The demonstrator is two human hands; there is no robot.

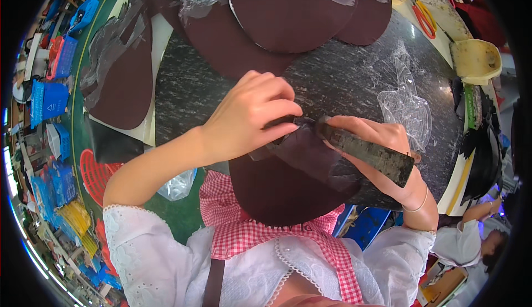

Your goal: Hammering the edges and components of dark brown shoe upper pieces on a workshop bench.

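Observation:
A rounded dark brown sheet piece (277,188), leather-like, lies over the near edge of the table against my apron. Thin clear film (302,143) covers its upper part. My left hand (249,113) pinches the piece's upper edge between thumb and fingers; the exact grip is partly hidden. My right hand (379,132) is closed around a worn, dark metal tool that looks like a hammer (368,152), wider at the end toward my wrist. Its narrower end is beside the piece's upper edge, close to my left fingertips.
Several similar brown pieces (293,16) overlap at the table's far side, another (124,85) lies left. Crumpled clear film (407,107) rests right on the dark speckled tabletop (354,77). Orange-handled scissors (425,19) and a yellowish tub (476,60) stand far right. A co-worker (463,240) is at lower right.

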